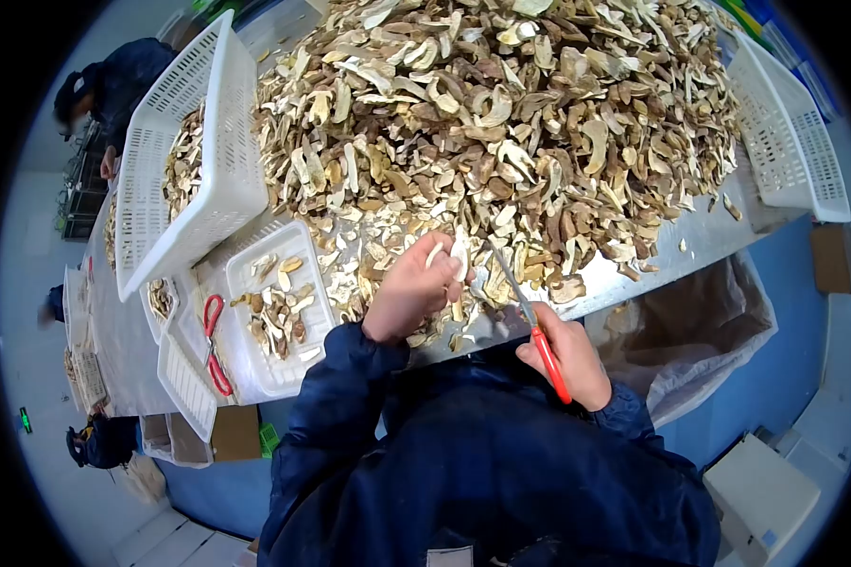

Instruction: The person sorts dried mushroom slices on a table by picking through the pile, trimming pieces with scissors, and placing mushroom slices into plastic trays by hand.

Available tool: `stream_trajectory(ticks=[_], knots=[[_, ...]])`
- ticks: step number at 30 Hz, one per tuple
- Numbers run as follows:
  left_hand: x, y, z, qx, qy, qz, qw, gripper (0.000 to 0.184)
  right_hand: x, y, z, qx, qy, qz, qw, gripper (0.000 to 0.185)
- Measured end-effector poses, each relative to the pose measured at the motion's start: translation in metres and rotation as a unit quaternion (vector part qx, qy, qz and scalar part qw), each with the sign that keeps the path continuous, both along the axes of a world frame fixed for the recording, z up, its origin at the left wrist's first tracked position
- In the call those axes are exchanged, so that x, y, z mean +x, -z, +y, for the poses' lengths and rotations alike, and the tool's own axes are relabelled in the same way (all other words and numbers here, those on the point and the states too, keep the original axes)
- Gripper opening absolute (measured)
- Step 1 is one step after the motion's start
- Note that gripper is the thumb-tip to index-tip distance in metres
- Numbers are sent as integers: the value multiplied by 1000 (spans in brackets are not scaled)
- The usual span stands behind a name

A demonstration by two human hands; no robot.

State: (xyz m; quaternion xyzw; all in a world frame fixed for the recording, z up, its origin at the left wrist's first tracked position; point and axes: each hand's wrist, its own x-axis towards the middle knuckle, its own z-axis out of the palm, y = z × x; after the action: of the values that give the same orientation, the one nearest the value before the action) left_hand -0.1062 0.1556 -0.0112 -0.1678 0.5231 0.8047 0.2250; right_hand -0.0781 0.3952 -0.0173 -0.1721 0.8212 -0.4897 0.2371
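My left hand is closed on pale dried mushroom slices, pinched between thumb and fingers at the front edge of the heap. In my right hand is a pair of red-handled scissors, seen nearly edge-on. Their grey blades point away from me, with the tips just right of the left hand's slices. Ahead of both hands rises a large heap of dried mushroom slices. Left of my left hand, a shallow white tray holds a small pile of slices.
A second pair of red-handled scissors lies left of the tray. White perforated baskets stand at the left and right. Below the table's right edge is a lined bin. Another person is at the far left.
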Motion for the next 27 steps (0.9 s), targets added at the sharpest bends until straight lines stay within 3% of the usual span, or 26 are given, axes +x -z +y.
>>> stream_trajectory(ticks=[4, 14, 20, 24, 27], knots=[[14, -2, -3, -189, -13, 19, 982, 30, -2, 0, -11, 57, -61, 54, 995, 50], [32, -5, -3, -289, -111, 111, 944, 27, 6, -2, -30, 129, -64, 103, 984, 49], [31, 6, -4, -434, -131, 254, 854, 24, -8, -14, -30, 131, -55, 164, 976, 49], [29, -4, -4, -434, -137, 220, 863, 23, -6, -16, -34, 151, -104, 149, 972, 45], [32, -2, -4, -442, -142, 211, 860, 23, -10, -18, -31, 133, -67, 148, 978, 45]])
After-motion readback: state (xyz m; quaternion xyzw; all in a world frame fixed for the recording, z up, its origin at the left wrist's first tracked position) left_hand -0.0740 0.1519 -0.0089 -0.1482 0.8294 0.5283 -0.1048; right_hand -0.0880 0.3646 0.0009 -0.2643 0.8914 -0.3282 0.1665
